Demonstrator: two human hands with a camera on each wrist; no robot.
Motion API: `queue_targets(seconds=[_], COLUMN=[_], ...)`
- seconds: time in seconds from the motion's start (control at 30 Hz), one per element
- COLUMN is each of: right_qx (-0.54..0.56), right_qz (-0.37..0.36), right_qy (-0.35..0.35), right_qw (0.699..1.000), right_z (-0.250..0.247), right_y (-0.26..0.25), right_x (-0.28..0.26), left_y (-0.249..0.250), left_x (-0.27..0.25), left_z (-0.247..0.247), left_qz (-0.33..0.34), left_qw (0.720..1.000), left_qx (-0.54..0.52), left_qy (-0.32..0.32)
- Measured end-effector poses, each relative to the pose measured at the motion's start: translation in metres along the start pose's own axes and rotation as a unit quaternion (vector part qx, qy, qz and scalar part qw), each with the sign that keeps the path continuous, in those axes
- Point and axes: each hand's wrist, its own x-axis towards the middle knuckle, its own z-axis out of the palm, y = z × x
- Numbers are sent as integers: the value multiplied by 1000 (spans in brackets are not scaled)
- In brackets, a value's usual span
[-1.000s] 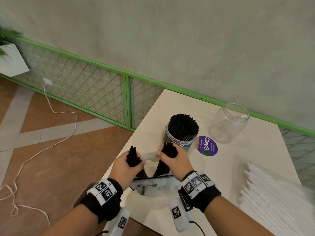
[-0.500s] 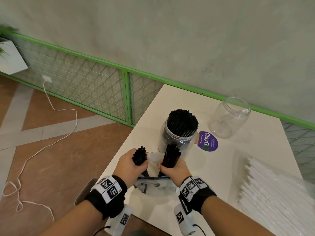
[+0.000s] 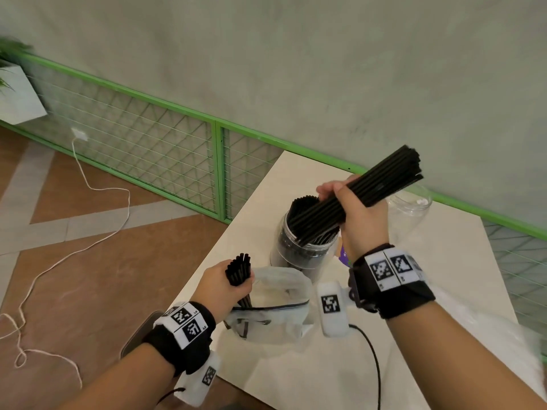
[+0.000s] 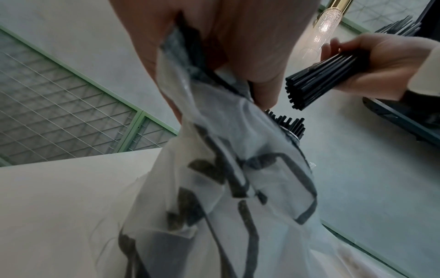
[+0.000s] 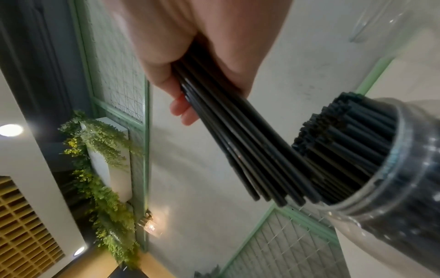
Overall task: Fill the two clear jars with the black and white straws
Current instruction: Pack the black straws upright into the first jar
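Note:
My right hand (image 3: 343, 199) grips a thick bundle of black straws (image 3: 373, 190), tilted, with its lower ends at the mouth of a clear jar (image 3: 296, 250) packed with black straws. In the right wrist view the bundle's (image 5: 240, 143) tips touch the jar's rim (image 5: 395, 169). My left hand (image 3: 233, 287) grips a smaller bundle of black straws (image 3: 239, 269) that stands in a printed plastic bag (image 3: 275, 309) near the table's front edge. A second clear jar (image 3: 414, 202), empty, stands behind my right hand. The white straws (image 3: 529, 335) show only as a blur at the right edge.
The white table (image 3: 444, 276) has its left edge beside the jar and the bag. A purple round sticker (image 3: 344, 255) lies beside the full jar. A green mesh fence (image 3: 177, 149) runs along the wall. A white cord (image 3: 97, 217) trails over the floor on the left.
My right hand has lifted its bundle out of the bag, up and to the right, and tipped it toward the full jar's mouth. The left hand stays at the bag with its bundle.

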Motion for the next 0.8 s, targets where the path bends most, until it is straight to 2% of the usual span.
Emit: queue_targets(seconds=[0.1,0.27,0.37,0.47,0.53,0.7,0.8], right_qx=[13,-45,-72,-148,-161,-83,-17], right_qz=[3,26,40,46,58,86,128], right_qy=[35,75,54,-1,-30,-45,-56], right_qw=[999,996,995,988,985,992,990], right_z=[7,5,4,8,10,10,12], right_y=[5,31,45,57,63,64,54], right_x=[16,38,45,42,38,42,47], left_y=[-3,-4,-5,-6,-6,-6,-8], left_x=[1,0,0,1,1,0,0], left_z=[0,-2,-2,-3,-4,-3,-2], left_qz=[-12,-5,-3,-8,-11,-19,-21], left_qw=[1000,999,999,999,999,998,998], left_qx=[-22,-29,-36,-42,-44,-57,-58], left_qy=[-6,-18,-24,-30,-28,-33,-31])
